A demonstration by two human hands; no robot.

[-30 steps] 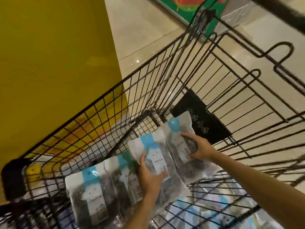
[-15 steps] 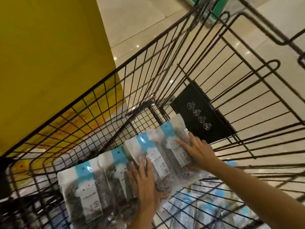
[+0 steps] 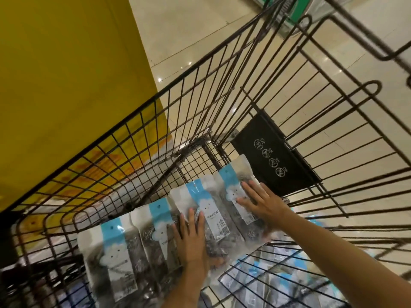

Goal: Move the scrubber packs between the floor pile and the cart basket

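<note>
Both bare forearms are reaching forward from the lower right, the left hand [image 3: 192, 243] lying flat, palm down with straight fingers [image 3: 193, 218] close together, while the right hand [image 3: 262, 202] is pressing down flat, fingers [image 3: 249, 187] slightly spread.

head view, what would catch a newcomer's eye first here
A row of four clear pouches with light blue stripes lies fanned across the black wire shopping cart. The left hand and right hand press flat on the two right-most pouches. A bright yellow wall fills the upper left.
</note>
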